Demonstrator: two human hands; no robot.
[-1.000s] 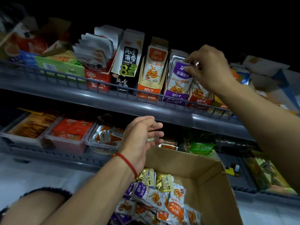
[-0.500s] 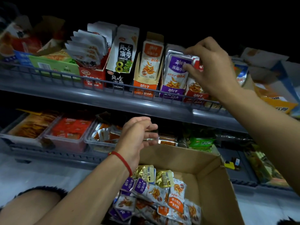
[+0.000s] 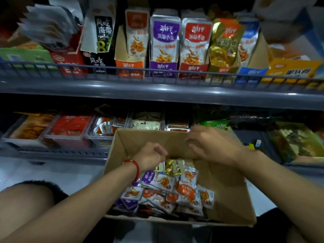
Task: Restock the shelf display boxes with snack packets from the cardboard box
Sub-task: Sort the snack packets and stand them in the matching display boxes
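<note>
snack packets (image 3: 168,188) in cardboard box (image 3: 226,190), display boxes (image 3: 164,67) on shelf (image 3: 157,92) behind

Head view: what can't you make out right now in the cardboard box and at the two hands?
- Left hand: fingers curl down out of sight; any grip unclear.
- Right hand: motion-blurred; seems empty, unsure.
- Cardboard box: packets beneath the top layer are hidden; the near wall covers the bottom.

The box (image 3: 226,193) is open-topped, with bare floor at its right; packets (image 3: 168,190) fill the left. Display boxes are fenced by a rail (image 3: 157,71).
</note>
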